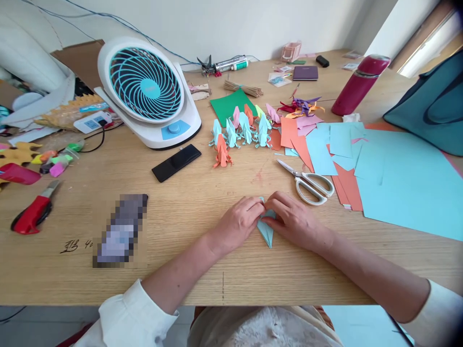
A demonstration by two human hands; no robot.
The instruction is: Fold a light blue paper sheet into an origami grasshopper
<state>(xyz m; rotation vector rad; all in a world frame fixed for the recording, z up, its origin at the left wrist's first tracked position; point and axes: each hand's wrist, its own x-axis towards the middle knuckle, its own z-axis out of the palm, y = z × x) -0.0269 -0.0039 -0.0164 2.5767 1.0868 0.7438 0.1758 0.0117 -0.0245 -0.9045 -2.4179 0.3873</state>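
A small folded piece of light blue paper (266,234) lies on the table between my hands, its narrow point toward me. My left hand (241,217) is closed at the paper's left side, fingertips pressed together on its upper part. From the right, my right hand (291,219) pinches the same paper, thumb and fingers hiding its upper middle. Just beyond my right hand are scissors (307,183) with white handles, blades slightly parted. Farther back stands a group of folded paper figures, among them an orange one (222,153) and a light blue one (246,126).
Blue paper sheets (408,178) and orange pieces (349,188) spread at right, below a red bottle (358,86) and a teal bag (430,101). A white fan (148,91), a black slab-like object (176,163), a blurred phone (121,231) and a red-handled cutter (34,212) occupy the left.
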